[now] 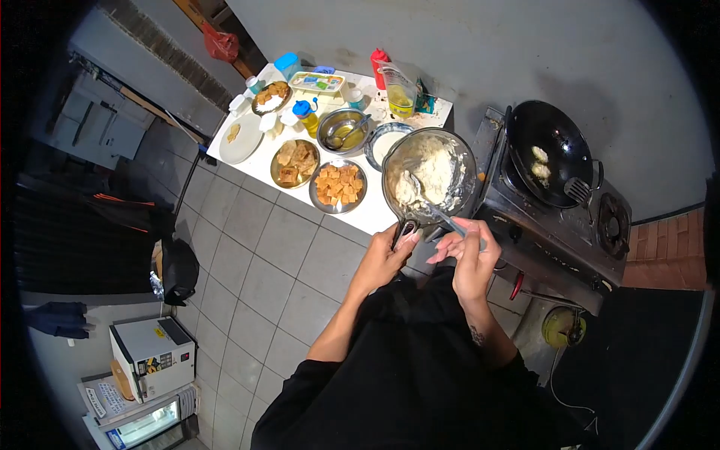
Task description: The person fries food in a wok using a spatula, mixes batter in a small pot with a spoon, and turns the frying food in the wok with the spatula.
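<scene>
The white table [372, 204] extends to the left of the pan [400, 159] that I hold. The stove [551, 251] stands to the right of the pan. The wok [559, 135] sits on the stove, right of the pan and just beyond it. The pan overlaps the table's right end; seen from above, I cannot confirm whether its base rests on the tabletop. Pale, lumpy batter [437, 169] coats the inside of the pan. Left of the pan are a steel plate [341, 209] of orange-brown cubes and, farther left, a gold-toned plate [301, 183] of flat brown pieces. A blue-rimmed plate [372, 154] of white contents is just beside the pan, on its far left.

My left hand [386, 259], on the near side of the pan, is wrapped around the pan's handle [406, 228], thumb on top. My right hand [472, 262], at the pan's near right, pinches the spoon [448, 218] between thumb and forefinger; its head is buried in the batter. Two battered pieces [540, 165] lie in the wok, right of the pan.
</scene>
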{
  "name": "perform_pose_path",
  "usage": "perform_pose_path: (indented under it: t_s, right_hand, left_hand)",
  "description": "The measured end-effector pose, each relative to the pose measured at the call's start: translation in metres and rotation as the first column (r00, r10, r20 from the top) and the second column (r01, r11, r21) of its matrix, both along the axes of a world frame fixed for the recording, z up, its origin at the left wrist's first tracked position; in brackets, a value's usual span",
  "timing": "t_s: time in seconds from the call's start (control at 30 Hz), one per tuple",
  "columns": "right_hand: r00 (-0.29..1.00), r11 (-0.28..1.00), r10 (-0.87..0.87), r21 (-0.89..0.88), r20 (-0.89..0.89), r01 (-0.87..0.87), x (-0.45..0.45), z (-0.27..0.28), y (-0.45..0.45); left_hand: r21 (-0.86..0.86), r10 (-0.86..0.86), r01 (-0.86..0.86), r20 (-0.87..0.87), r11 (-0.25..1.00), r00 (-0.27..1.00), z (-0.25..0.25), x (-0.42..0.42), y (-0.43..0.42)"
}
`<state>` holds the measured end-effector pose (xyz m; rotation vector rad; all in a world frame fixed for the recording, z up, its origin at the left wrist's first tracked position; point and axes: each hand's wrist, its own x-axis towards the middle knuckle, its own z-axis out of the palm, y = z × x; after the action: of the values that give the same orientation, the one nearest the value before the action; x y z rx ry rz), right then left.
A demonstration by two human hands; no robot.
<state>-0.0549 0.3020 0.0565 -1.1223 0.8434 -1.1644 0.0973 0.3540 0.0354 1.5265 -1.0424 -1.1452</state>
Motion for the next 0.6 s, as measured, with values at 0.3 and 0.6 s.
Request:
perform_pose_path:
  t_s: [0.3,0.6]
  right_hand:
    - [0.974,0.984,-0.117,0.156,0.195,0.087,-0.033,-0.010,-0.018]
    - [0.960,0.962,-0.237,0.171,0.148,0.211,-0.065,0.004,-0.014]
  left_hand:
    - [0.051,-0.066,0.075,-0.155,0.996,0.986,-0.013,-0.012,-0.003]
    - [0.051,-0.156,0.169,-0.187,0.984,0.970,-0.009,-0.032,-0.019]
